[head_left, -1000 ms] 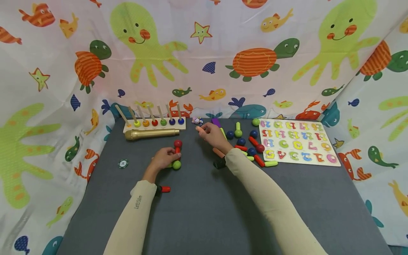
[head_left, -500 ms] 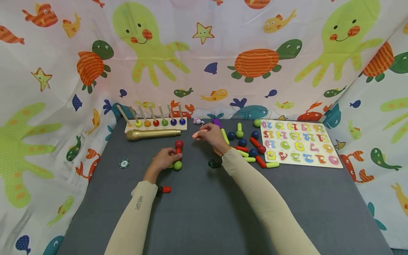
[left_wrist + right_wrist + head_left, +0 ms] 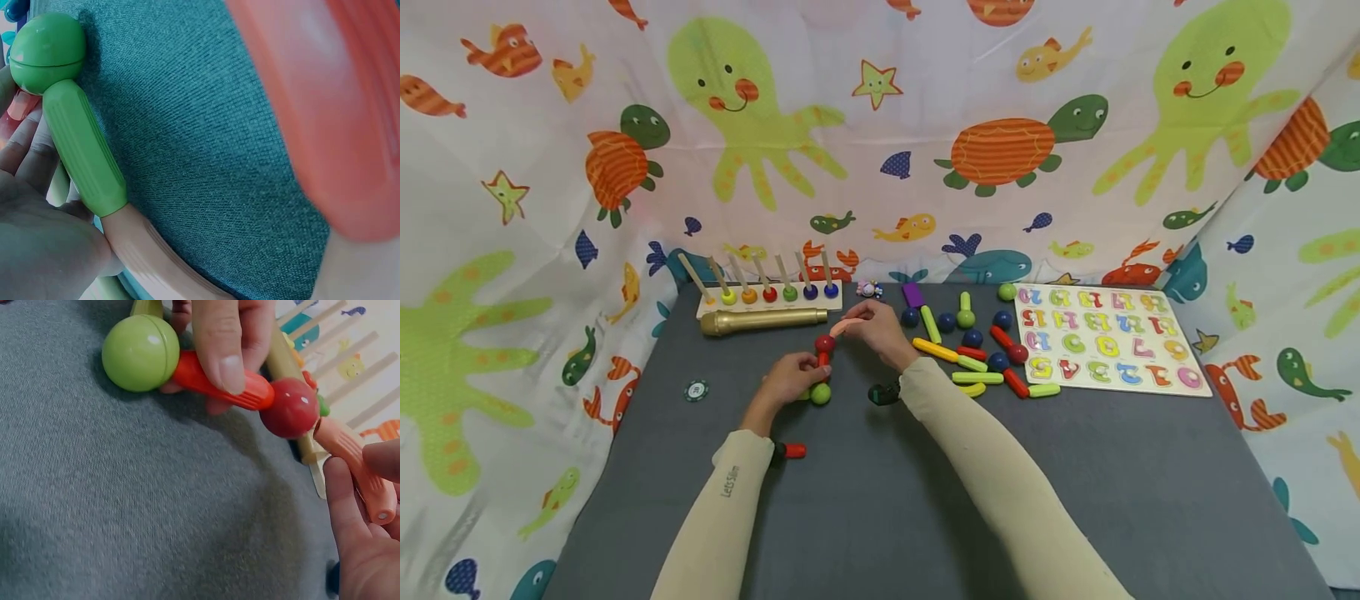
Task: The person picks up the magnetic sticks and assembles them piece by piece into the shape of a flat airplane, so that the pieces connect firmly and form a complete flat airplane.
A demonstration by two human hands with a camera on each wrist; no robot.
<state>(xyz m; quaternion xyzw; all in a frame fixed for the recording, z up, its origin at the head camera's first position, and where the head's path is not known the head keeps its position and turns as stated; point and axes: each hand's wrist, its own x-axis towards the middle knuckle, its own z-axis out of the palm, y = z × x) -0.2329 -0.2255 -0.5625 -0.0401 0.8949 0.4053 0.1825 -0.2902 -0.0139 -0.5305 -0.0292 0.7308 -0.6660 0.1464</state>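
Note:
My left hand [image 3: 786, 379] grips a red magnetic stick [image 3: 256, 392] in the middle. A green ball [image 3: 137, 353] sits at one end and a dark red ball [image 3: 290, 409] at the other. In the left wrist view a green stick [image 3: 84, 150] runs from the green ball to a curved peach stick [image 3: 156, 256] beneath the hand. My right hand [image 3: 883, 332] pinches another curved peach stick [image 3: 347, 447] between thumb and fingers, its tip right at the dark red ball.
Behind the hands lie a gold microphone-shaped rod [image 3: 767, 321] and a pegged stand [image 3: 837, 301] with coloured rings. Loose balls [image 3: 972, 337] and sticks [image 3: 977, 378] are scattered right, beside a number puzzle board [image 3: 1141, 386]. A poker chip [image 3: 697, 390] lies left.
My right hand has moved left and slightly nearer with the curved peach stick, bringing it to the dark red ball. The left hand has stayed in place, gripping the red stick.

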